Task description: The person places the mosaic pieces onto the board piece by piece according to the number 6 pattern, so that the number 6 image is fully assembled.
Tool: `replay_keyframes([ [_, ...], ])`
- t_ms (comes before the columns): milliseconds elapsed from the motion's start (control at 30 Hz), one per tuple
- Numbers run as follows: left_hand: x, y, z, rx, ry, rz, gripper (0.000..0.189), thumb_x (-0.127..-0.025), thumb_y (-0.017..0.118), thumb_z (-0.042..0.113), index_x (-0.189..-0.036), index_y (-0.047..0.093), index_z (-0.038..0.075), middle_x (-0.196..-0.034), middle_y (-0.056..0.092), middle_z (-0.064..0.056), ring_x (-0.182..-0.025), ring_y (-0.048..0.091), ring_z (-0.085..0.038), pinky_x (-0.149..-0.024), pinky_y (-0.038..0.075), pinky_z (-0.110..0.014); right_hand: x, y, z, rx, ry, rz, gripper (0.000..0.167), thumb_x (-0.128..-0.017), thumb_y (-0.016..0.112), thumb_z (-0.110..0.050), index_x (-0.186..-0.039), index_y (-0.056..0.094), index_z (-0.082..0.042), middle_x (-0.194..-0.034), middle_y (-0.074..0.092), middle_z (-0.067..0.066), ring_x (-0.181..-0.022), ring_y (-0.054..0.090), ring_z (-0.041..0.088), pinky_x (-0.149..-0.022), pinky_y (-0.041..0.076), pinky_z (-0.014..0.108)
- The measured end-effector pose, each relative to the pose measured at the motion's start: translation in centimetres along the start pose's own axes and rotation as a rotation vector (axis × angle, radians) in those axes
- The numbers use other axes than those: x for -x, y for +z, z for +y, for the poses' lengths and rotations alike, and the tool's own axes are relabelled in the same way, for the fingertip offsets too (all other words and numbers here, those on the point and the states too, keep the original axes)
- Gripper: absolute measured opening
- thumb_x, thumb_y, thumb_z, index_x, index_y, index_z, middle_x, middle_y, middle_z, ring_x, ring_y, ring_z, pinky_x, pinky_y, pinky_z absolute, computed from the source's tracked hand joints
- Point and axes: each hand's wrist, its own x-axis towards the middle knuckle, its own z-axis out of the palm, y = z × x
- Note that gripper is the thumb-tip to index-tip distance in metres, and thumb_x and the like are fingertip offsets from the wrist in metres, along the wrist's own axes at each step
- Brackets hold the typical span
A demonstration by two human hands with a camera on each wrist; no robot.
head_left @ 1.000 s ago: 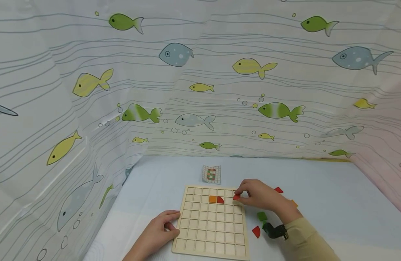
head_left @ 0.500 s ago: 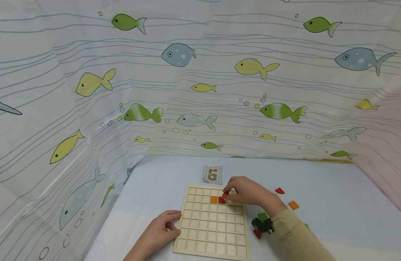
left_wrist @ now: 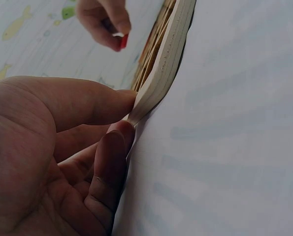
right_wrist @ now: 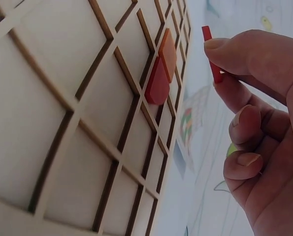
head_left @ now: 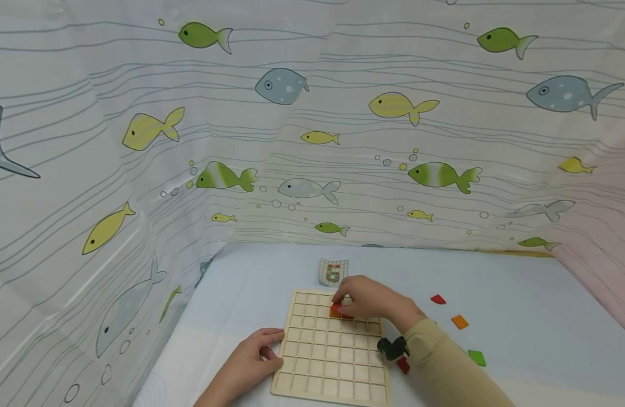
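Note:
My right hand [head_left: 368, 298] pinches a thin red tile [right_wrist: 215, 66] between thumb and fingertip. In the right wrist view that tile stands edge-on, away from the board's surface; in the head view it overlaps the orange tile. The pale wooden grid board [head_left: 325, 353] lies flat. An orange square tile [right_wrist: 168, 55] and a red quarter-round tile [right_wrist: 158, 87] sit side by side in its cells. At the board's left edge, my left hand [head_left: 246, 362] holds the rim with thumb and fingertips, as the left wrist view shows close up.
A small card [head_left: 325, 272] with a coloured grid pattern lies behind the board. To the right are loose tiles: a red one [head_left: 438, 299], an orange square [head_left: 460, 321], a green one [head_left: 477, 358] and another red tile [head_left: 403, 365] beside the black wrist camera [head_left: 392, 348].
The right hand has carried its red tile leftward across the top of the board, from the right edge to over the orange and red tiles. My left hand keeps its place on the rim.

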Motion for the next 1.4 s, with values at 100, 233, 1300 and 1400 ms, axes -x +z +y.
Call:
replay_keyframes([
  [100, 0.0, 0.0, 0.0, -0.001, 0.003, -0.003, 0.054, -0.084, 0.076, 0.017, -0.133, 0.061, -0.001, -0.137, 0.055, -0.007, -0.081, 0.059, -0.008, -0.067, 0.047, -0.025, -0.6, 0.3, -0.1, 0.003, -0.018, -0.010, 0.014, -0.091, 0.072, -0.023, -0.104, 0.078, -0.020, -0.099, 0.064, -0.013, -0.092, 0.059, 0.009, -0.083, 0.049, 0.028],
  [233, 0.0, 0.0, -0.1, -0.007, 0.005, 0.001, 0.055, -0.084, 0.077, 0.018, -0.133, 0.061, -0.001, -0.136, 0.055, -0.006, -0.081, 0.059, -0.008, -0.067, 0.047, -0.025, -1.3, 0.8, -0.1, -0.001, -0.043, -0.024, 0.014, -0.091, 0.073, -0.024, -0.104, 0.079, -0.021, -0.098, 0.066, -0.014, -0.092, 0.060, 0.007, -0.083, 0.049, 0.027],
  [1300, 0.0, 0.1, 0.3, -0.010, -0.009, 0.002, 0.055, -0.083, 0.076, 0.017, -0.132, 0.061, -0.002, -0.136, 0.055, -0.007, -0.080, 0.059, -0.008, -0.067, 0.047, -0.025, -3.1, 2.0, -1.5, 0.034, 0.016, -0.075, 0.011, -0.088, 0.076, -0.020, -0.099, 0.080, -0.018, -0.084, 0.063, -0.016, -0.077, 0.054, 0.001, -0.072, 0.047, 0.022],
  [1400, 0.0, 0.1, 0.3, -0.010, -0.008, 0.002, 0.055, -0.083, 0.076, 0.017, -0.133, 0.061, -0.002, -0.137, 0.055, -0.007, -0.080, 0.059, -0.008, -0.067, 0.047, -0.025, -3.2, 2.0, -1.5, 0.033, 0.022, -0.077, 0.011, -0.088, 0.077, -0.020, -0.099, 0.080, -0.018, -0.083, 0.063, -0.017, -0.075, 0.055, 0.001, -0.071, 0.048, 0.022],
])
